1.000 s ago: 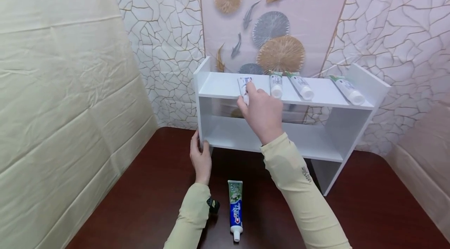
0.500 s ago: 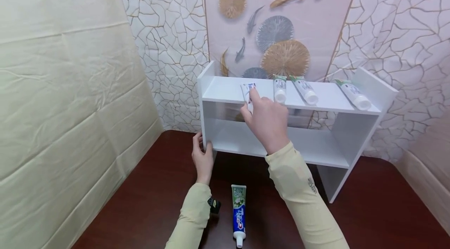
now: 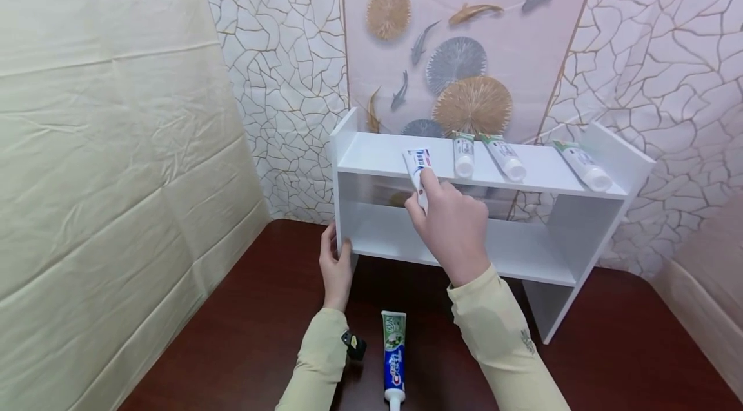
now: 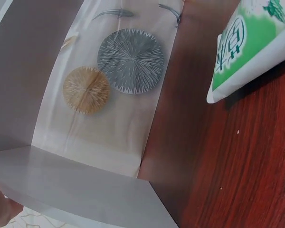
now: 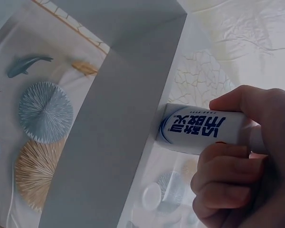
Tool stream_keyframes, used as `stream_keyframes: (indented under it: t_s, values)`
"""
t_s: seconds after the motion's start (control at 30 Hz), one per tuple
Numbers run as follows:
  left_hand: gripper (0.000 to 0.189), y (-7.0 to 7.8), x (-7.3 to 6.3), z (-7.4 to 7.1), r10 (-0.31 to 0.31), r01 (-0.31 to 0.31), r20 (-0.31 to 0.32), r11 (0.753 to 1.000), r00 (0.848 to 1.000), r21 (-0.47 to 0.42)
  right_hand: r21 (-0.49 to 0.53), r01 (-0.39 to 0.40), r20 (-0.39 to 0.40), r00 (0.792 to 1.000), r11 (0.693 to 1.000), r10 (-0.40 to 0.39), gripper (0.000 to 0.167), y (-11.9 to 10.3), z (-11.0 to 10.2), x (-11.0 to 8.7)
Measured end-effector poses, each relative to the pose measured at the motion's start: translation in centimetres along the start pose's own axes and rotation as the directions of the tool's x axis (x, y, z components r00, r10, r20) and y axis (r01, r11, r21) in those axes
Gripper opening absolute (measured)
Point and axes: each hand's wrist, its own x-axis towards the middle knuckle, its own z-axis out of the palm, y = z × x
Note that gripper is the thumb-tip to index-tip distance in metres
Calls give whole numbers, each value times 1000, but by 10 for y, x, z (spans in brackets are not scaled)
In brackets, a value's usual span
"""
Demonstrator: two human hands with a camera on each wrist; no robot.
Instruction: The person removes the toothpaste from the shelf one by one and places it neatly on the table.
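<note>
My right hand [image 3: 455, 224] pinches a white toothpaste tube [image 3: 419, 169] with blue lettering between thumb and fingers. In the head view this tube overlaps the front edge of the top board of a white two-tier shelf [image 3: 377, 146]. The right wrist view shows the tube's printed side [image 5: 190, 126], its near end inside the grip. Lower down, my left hand [image 3: 335, 275] holds the shelf's left side panel, thumb in front and fingers around the outer side. A blue and green toothpaste tube [image 3: 394, 356] lies on the table, cap toward me; its green end [image 4: 247, 47] shows in the left wrist view.
Three white tubes with green ends lie on the top board: one near the middle [image 3: 464, 156], another beside it [image 3: 505, 159], the third at the right [image 3: 583, 166]. The lower board [image 3: 383, 233] is bare. Dark red table [image 3: 232, 333]; patterned cloth [image 3: 290, 75] hangs behind.
My right hand has drawn the white tube toward me, past the shelf's front edge. The left hand keeps its hold on the side panel. The head view has tilted up slightly.
</note>
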Motion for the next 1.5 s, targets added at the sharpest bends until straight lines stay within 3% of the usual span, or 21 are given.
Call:
stream_keyframes:
  t_s: [0.07, 0.3, 0.6, 0.77, 0.83, 1.0, 1.13, 1.23, 1.3, 1.4, 1.5]
  values:
    - [41, 6, -3, 1, 11, -11, 5, 1000, 1000, -2, -2, 3, -5, 1000, 1000, -3, 12, 0, -3, -5]
    - [42, 8, -6, 2, 16, -16, 20, 1000, 1000, 23, -3, 18, -34, 999, 1000, -18, 13, 2, -13, -27]
    - [42, 8, -6, 3, 39, -40, 16, 998, 999, 48, 94, 10, -32, 999, 996, -7, 24, 5, -24, -51]
    - [42, -18, 1, 5, 79, -78, -21, 996, 997, 51, 168, -20, -25, 999, 986, 25, 27, 8, -31, -61]
    - [42, -20, 4, 7, 103, -101, -31, 993, 994, 56, 208, -46, -32, 998, 977, 54, 27, 8, -36, -66]
    - [43, 5, 1, 6, 117, -116, -21, 992, 993, 55, 264, -109, -40, 991, 958, 124, 26, 7, -48, -81]
    - [43, 9, -2, 3, 101, -100, -16, 993, 995, 62, 260, -177, 25, 984, 949, 176, 25, 7, -56, -96]
    - [43, -3, 0, 1, 92, -90, -25, 993, 995, 75, 238, -257, 124, 965, 937, 233, 19, 8, -61, -107]
    - [44, -13, 2, 1, 95, -92, -29, 992, 995, 82, 207, -309, 211, 941, 928, 266, 13, 9, -64, -114]
    - [44, -23, 6, 1, 106, -104, -32, 992, 994, 77, 151, -379, 365, 880, 913, 304, 9, 12, -64, -123]
    - [44, -26, 6, 2, 111, -109, -37, 992, 993, 67, 100, -418, 501, 805, 903, 318, 11, 17, -60, -133]
